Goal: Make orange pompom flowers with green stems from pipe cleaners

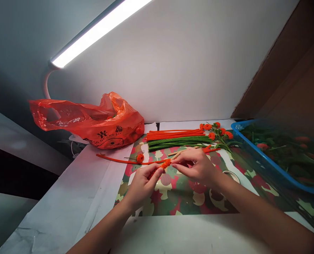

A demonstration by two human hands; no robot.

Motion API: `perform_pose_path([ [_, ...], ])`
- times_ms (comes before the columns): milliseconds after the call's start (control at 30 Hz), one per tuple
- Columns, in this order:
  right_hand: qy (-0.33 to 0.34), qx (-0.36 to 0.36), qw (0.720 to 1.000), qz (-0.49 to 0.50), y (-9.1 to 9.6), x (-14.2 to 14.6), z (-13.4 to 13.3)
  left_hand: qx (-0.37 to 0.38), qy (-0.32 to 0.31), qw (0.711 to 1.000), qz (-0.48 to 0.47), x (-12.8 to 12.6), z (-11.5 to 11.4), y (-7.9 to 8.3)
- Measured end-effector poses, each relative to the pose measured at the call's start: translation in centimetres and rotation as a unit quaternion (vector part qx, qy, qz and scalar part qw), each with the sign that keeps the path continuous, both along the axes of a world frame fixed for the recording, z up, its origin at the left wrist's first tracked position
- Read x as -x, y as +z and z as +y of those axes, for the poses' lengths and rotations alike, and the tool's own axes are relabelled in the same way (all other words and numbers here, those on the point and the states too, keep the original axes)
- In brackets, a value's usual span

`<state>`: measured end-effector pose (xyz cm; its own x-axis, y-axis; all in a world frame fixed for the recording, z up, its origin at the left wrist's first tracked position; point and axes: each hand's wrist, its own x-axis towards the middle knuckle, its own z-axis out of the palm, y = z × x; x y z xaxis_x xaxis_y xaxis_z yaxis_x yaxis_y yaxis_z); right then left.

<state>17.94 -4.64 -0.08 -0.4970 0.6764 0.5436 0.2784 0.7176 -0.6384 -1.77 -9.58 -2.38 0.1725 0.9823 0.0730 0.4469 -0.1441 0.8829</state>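
Observation:
Over the patterned mat, my left hand [147, 181] pinches a tightly wound coil of orange pipe cleaner [166, 164] between thumb and fingers. At the coil's right end, the thumb and forefinger of my right hand [194, 164] close together; whether they grip the coil's end or a thin stick in it is hard to make out. A long orange pipe cleaner strand [117, 160] trails left from the coil. Just behind my right hand lies a pale wooden stick [174, 153]. Left of the coil is a small orange pipe-cleaner flower [140, 158] with a thin stem.
Bundles of orange pipe cleaners [172, 134] and green pipe cleaners [178, 142] lie at the back. Finished orange flowers [223, 132] rest beside a blue basket [272, 169]. A roll of tape [232, 175] sits under my right forearm. A red plastic bag [114, 127] and lamp [93, 35] stand left.

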Motion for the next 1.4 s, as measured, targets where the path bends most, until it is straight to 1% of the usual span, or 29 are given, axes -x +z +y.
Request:
perform_pose_path([
  [100,0.023,0.096,0.995,0.017,0.7,-0.5,0.2,-0.017,-0.002,1.0,-0.019,0.1,-0.1,0.0],
  [167,0.046,0.161,0.985,0.029,0.8,-0.8,0.3,-0.035,-0.017,0.999,-0.022,0.2,-0.1,0.1],
  [233,0.092,0.227,0.969,0.033,0.7,-1.1,0.6,-0.059,-0.053,0.997,-0.014,0.4,-0.2,0.3],
  [300,0.138,0.28,0.95,0.012,0.5,-1.6,1.1,-0.079,-0.101,0.992,0.008,0.6,-0.3,0.5],
  [367,0.168,0.297,0.94,-0.028,0.5,-2.1,1.6,-0.093,-0.145,0.984,0.04,0.8,-0.3,0.7],
  [400,0.173,0.288,0.941,-0.046,0.5,-2.3,1.9,-0.098,-0.164,0.98,0.056,0.8,-0.3,0.7],
  [467,0.177,0.241,0.951,-0.078,0.9,-2.7,2.1,-0.109,-0.199,0.969,0.094,0.9,-0.4,0.7],
  [533,0.162,0.165,0.966,-0.114,1.3,-2.8,2.0,-0.125,-0.224,0.956,0.141,0.8,-0.3,0.5],
  [600,0.12,0.069,0.977,-0.16,1.6,-2.5,1.6,-0.14,-0.218,0.946,0.193,0.7,-0.3,0.2],
  [667,0.061,-0.024,0.978,-0.198,1.8,-2.1,1.0,-0.14,-0.179,0.946,0.232,0.6,-0.1,0.0],
  [733,0.018,-0.08,0.973,-0.216,1.7,-1.6,0.6,-0.128,-0.119,0.952,0.251,0.5,0.0,-0.1],
  [767,0.004,-0.094,0.971,-0.221,1.5,-1.4,0.4,-0.122,-0.089,0.956,0.251,0.4,0.1,-0.1],
  [867,-0.02,-0.105,0.969,-0.224,1.2,-1.1,0.1,-0.109,-0.024,0.969,0.221,0.4,0.2,0.1],
  [1000,-0.022,-0.101,0.976,-0.189,1.3,-1.0,-0.2,-0.085,0.005,0.985,0.149,0.4,0.3,0.4],
  [1067,-0.012,-0.07,0.985,-0.155,1.5,-1.0,-0.2,-0.061,0.002,0.993,0.101,0.5,0.4,0.5],
  [1100,-0.002,-0.036,0.99,-0.133,1.5,-1.0,-0.1,-0.049,-0.005,0.996,0.073,0.6,0.5,0.5],
  [1167,0.029,0.073,0.993,-0.085,1.4,-1.2,0.3,-0.028,-0.027,0.999,0.014,0.8,0.5,0.4],
  [1233,0.074,0.198,0.976,-0.045,1.1,-1.4,0.9,-0.02,-0.057,0.998,-0.027,1.0,0.5,0.4],
  [1267,0.098,0.251,0.962,-0.036,0.9,-1.5,1.2,-0.024,-0.075,0.996,-0.033,1.1,0.4,0.4],
  [1300,0.12,0.288,0.949,-0.04,0.6,-1.7,1.6,-0.032,-0.093,0.995,-0.03,1.2,0.4,0.4],
  [1333,0.136,0.312,0.939,-0.049,0.5,-1.8,1.9,-0.041,-0.111,0.993,-0.02,1.3,0.3,0.5],
  [1400,0.15,0.328,0.93,-0.07,0.4,-2.2,2.3,-0.054,-0.142,0.988,0.007,1.4,0.3,0.5],
])
